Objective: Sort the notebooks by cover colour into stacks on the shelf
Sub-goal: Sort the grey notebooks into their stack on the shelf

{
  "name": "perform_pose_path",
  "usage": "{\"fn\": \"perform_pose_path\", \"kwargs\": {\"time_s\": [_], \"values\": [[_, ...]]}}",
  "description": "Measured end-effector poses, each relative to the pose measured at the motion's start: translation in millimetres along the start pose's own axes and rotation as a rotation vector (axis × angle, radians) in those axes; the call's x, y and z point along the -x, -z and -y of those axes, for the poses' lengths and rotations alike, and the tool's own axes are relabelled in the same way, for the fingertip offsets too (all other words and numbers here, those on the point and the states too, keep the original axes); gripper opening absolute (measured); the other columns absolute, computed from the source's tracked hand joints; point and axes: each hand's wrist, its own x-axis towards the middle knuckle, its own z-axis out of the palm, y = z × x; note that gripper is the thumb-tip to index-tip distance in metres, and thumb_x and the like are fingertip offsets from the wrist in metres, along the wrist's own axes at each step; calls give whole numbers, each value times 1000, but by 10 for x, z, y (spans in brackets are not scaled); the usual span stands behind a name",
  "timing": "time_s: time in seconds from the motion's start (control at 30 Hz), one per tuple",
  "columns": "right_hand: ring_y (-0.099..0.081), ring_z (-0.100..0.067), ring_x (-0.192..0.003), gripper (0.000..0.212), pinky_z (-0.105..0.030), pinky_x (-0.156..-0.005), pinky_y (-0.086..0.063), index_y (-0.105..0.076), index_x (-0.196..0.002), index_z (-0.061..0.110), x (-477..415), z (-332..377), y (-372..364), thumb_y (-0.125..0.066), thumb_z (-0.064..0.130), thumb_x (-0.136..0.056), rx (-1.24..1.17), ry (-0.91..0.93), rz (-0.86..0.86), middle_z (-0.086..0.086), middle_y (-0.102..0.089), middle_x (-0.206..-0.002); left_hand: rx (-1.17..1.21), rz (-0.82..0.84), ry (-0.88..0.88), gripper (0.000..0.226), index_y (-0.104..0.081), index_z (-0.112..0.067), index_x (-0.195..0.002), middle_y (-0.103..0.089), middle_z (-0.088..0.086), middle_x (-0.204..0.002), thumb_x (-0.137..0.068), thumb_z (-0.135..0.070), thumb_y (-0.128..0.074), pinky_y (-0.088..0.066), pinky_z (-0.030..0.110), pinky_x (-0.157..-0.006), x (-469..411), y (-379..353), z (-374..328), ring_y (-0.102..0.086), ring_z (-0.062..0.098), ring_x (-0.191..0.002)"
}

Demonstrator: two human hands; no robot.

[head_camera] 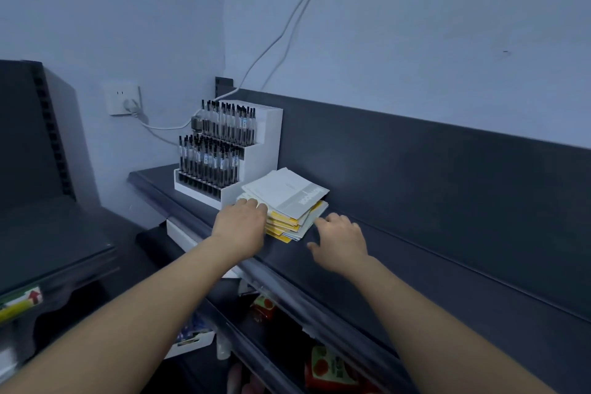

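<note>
A mixed pile of notebooks (285, 205) is seen lying on the dark upper shelf (415, 227), set against the right side of a white tiered pen rack (260, 141) that is filled with upright black-capped pens (209, 158). The pile is untidily fanned: pale grey-white covers (284, 190) are laid on top, while yellow covers (283, 223) are shown beneath, their corners jutting out toward the shelf's front edge. The left hand (243, 225) is placed at the pile's left edge, its fingers (252, 202) held close together and laid on the lower notebooks; the thumb is hidden, so whether anything is gripped cannot be told. The right hand (342, 243) is held low over the shelf just beside the pile's right corner, its fingers loosely bent and slightly spread, nothing held in them; whether the fingertips touch the pile cannot be told. On the wall behind the rack a white socket (123, 99) with a plug is mounted, and pale cables (287, 25) are run up the wall. Red packaged goods (329, 368) are stored on the shelf below.
</note>
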Motion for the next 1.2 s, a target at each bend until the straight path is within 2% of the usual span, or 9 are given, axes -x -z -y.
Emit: {"fn": "perform_pose_path", "kwargs": {"time_s": [0.23, 0.4, 0.6, 0.77, 0.97, 1.07, 1.13, 1.2], "values": [[-45, -25, -118, 40, -38, -94, -37, -53, -121, 17, -674, 35, -163, -47, 45, -93, -79, -8, 10, -6, -51, -126, 28, -9, 18, 27, -50, -13, -118, -54, 6, -119, -93, -24, -48, -42, 34, -85, -584, -241, 226, -51, 25, -113], [-51, -27, -114, 52, -39, -88, -41, -52, -117, 18, -995, 61, -307, -42, 61, -90, -165, -47, 72, -4, -57, -121, 89, 4, 47, 29, -50, -11, -120, -51, 8, -121, -97, -29, -44, -41, 37, -89, -913, -407, 301, -49, 26, -115], [-56, -26, -103, 72, -37, -77, -42, -52, -110, 19, -1186, 156, -407, -43, 81, -74, -249, -76, 80, -3, -59, -115, 243, 70, 80, 32, -48, -6, -120, -53, 12, -121, -101, -30, -37, -43, 39, -89, -1211, -584, 413, -50, 29, -112], [-51, -24, -110, 74, -39, -90, -41, -52, -115, 23, -1256, 246, -441, -52, 80, -68, -242, -6, 57, 0, -56, -117, 392, 54, 124, 28, -54, -3, -111, -56, 15, -112, -101, -25, -41, -41, 33, -76, -1334, -617, 536, -56, 30, -100], [-37, -21, -132, 81, -37, -108, -26, -42, -139, 24, -1225, 370, -410, -63, 67, -74, -290, 47, 25, 1, -43, -142, 510, 44, 221, 30, -57, -5, -102, -55, 7, -95, -95, -34, -53, -49, 34, -68, -1278, -647, 715, -59, 28, -86], [-30, -23, -138, 88, -37, -111, -26, -35, -144, 25, -1203, 378, -432, -67, 66, -72, -378, 18, 43, 1, -33, -149, 572, 103, 267, 35, -52, -8, -104, -54, 4, -90, -93, -42, -54, -49, 33, -69, -1259, -670, 774, -57, 26, -86], [-25, -22, -141, 97, -37, -114, -25, -28, -148, 26, -1215, 375, -473, -68, 67, -70, -414, -21, 47, 3, -27, -154, 634, 153, 299, 38, -52, -10, -107, -58, 5, -95, -92, -45, -55, -52, 35, -73, -1268, -684, 803, -59, 26, -89], [-24, -18, -142, 96, -36, -116, -23, -26, -149, 26, -1226, 393, -499, -70, 61, -72, -421, -8, 50, 4, -25, -155, 679, 195, 324, 40, -50, -10, -109, -58, 6, -100, -91, -45, -56, -50, 34, -73, -1273, -690, 811, -59, 26, -93]]}}
